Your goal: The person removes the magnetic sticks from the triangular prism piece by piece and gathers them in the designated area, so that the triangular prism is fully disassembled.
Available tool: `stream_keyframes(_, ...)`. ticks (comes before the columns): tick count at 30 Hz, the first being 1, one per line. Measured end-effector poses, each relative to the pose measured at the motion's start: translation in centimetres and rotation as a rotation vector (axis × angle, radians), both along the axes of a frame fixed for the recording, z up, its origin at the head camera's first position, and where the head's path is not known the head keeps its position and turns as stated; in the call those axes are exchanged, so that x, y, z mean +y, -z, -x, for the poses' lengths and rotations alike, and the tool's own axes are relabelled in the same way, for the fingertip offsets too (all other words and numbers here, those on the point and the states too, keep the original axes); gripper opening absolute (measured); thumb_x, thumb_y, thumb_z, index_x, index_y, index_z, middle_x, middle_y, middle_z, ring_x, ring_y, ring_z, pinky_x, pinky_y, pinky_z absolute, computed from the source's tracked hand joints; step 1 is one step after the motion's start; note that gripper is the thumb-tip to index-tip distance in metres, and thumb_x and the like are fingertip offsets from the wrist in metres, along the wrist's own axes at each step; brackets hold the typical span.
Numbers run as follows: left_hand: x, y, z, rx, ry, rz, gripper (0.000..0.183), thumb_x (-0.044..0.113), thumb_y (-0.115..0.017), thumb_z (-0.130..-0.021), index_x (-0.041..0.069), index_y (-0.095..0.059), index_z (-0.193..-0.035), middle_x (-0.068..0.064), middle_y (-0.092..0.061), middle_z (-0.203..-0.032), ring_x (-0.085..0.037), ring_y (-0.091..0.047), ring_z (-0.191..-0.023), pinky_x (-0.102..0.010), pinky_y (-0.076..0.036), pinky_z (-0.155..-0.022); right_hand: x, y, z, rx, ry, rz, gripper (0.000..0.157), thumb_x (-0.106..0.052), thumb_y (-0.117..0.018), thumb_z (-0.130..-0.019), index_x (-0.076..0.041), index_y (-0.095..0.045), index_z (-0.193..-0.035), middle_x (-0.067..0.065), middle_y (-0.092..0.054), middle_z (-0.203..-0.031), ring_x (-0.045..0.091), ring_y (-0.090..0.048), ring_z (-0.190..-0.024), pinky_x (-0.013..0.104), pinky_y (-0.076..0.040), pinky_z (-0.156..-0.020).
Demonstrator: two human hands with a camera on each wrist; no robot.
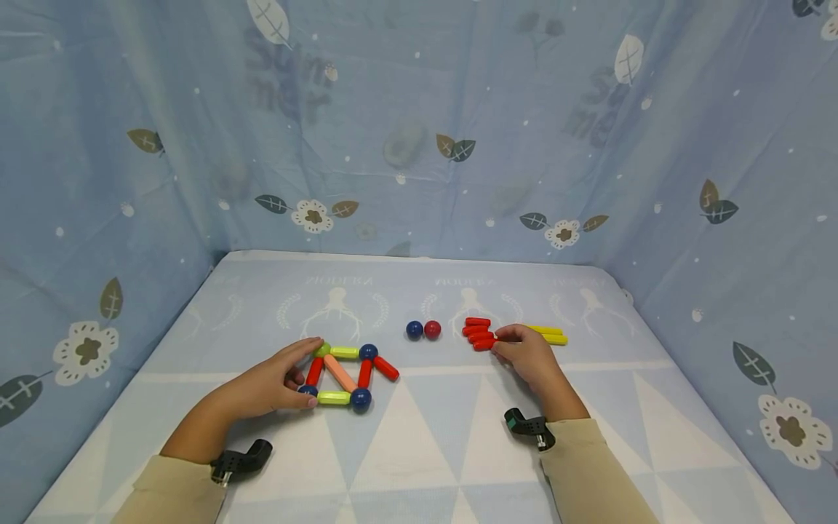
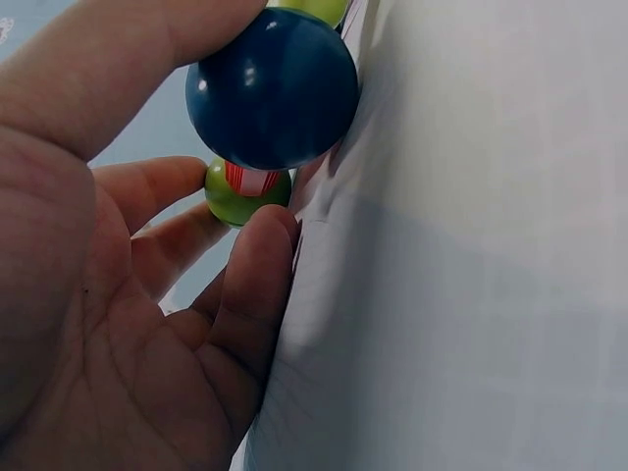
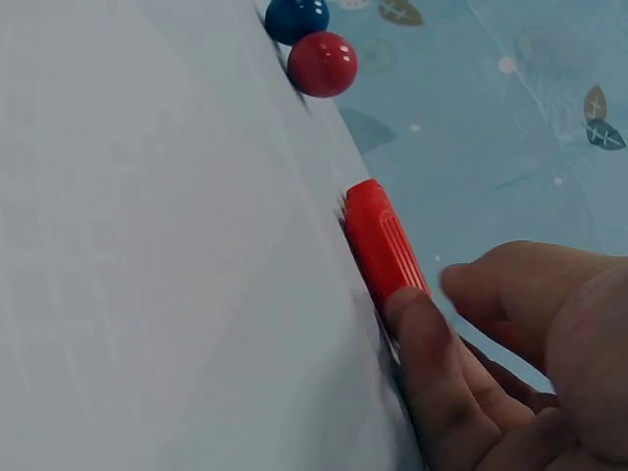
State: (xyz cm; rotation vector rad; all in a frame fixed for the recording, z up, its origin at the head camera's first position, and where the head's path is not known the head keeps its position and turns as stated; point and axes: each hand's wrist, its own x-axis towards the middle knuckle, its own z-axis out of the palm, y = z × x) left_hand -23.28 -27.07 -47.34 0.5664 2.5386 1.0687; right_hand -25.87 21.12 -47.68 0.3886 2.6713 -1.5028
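Note:
A flat frame of magnetic rods and balls lies on the table at the left, with a salmon rod (image 1: pixel 340 373) slanting across it and a red rod (image 1: pixel 386 367) sticking out to the right. My left hand (image 1: pixel 271 382) grips its left side: the thumb presses a blue ball (image 2: pixel 273 88), while fingers touch the green ball (image 2: pixel 231 204). At the right, several red rods (image 1: pixel 477 322) lie in a small group. My right hand (image 1: pixel 533 358) is at the nearest red rod (image 3: pixel 378 235); one fingertip touches its end, and another digit stays slightly apart from it.
A loose blue ball (image 1: pixel 414 330) and a red ball (image 1: pixel 432 330) sit side by side mid-table, beyond the frame. Yellow rods (image 1: pixel 555 339) lie just behind my right hand. Patterned blue curtain (image 1: pixel 419 145) closes off the back and both sides of the table.

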Motion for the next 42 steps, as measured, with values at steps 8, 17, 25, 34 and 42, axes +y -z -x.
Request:
stream_keyframes(8, 0.1, -0.2, 0.2, -0.005, -0.002, 0.009, 0.109, 0.039, -0.091, -0.082, 0.018, -0.026, -0.167, -0.013, -0.031, -0.161, -0.025, -0.053, -0.109, -0.032, -0.053, -0.084, -4.2, -1.6, -1.5, 0.075, -0.061, 0.131, 0.028, -0.020, -0.070, -0.099, -0.009, -0.068, -0.125, 0.009, -0.067, -0.121, 0.022, -0.066, -0.100, 0.031, -0.057, -0.088)
stream_keyframes(17, 0.2, -0.6, 0.1, -0.020, 0.000, -0.016, 0.108, 0.035, -0.090, -0.083, 0.018, -0.025, -0.167, -0.015, -0.031, -0.159, -0.026, -0.051, -0.108, -0.031, -0.052, -0.080, -10.4, -1.4, -2.6, 0.009, -0.382, 0.018, 0.024, -0.024, -0.077, -0.095, -0.015, -0.071, -0.117, 0.001, -0.069, -0.103, 0.019, -0.067, -0.086, 0.032, -0.057, -0.077)
stream_keyframes(25, 0.2, -0.3, 0.1, -0.014, 0.003, -0.001, 0.108, 0.036, -0.090, -0.083, 0.017, -0.026, -0.167, -0.015, -0.029, -0.161, -0.024, -0.053, -0.107, -0.030, -0.053, -0.081, -13.1, -1.1, -2.1, -0.041, -0.447, -0.006, 0.023, -0.023, -0.080, -0.093, -0.016, -0.071, -0.113, 0.003, -0.068, -0.098, 0.020, -0.067, -0.084, 0.032, -0.057, -0.077)
stream_keyframes(34, 0.2, 0.1, 0.1, -0.006, 0.016, -0.018, 0.107, 0.036, -0.090, -0.084, 0.016, -0.025, -0.167, -0.016, -0.027, -0.163, -0.023, -0.054, -0.104, -0.028, -0.052, -0.081, -14.9, -0.5, -1.3, -0.054, -0.468, -0.089, 0.021, -0.024, -0.085, -0.088, -0.019, -0.072, -0.103, 0.002, -0.068, -0.094, 0.020, -0.063, -0.083, 0.031, -0.052, -0.071)
stream_keyframes(42, 0.1, 0.1, 0.3, -0.007, 0.019, -0.022, 0.107, 0.034, -0.090, -0.083, 0.016, -0.026, -0.167, -0.016, -0.029, -0.162, -0.024, -0.054, -0.102, -0.028, -0.052, -0.079, -15.7, -0.3, -1.4, -0.075, -0.459, -0.136, 0.010, -0.025, -0.082, -0.091, -0.021, -0.073, -0.093, 0.002, -0.067, -0.091, 0.022, -0.060, -0.083, 0.035, -0.048, -0.070)
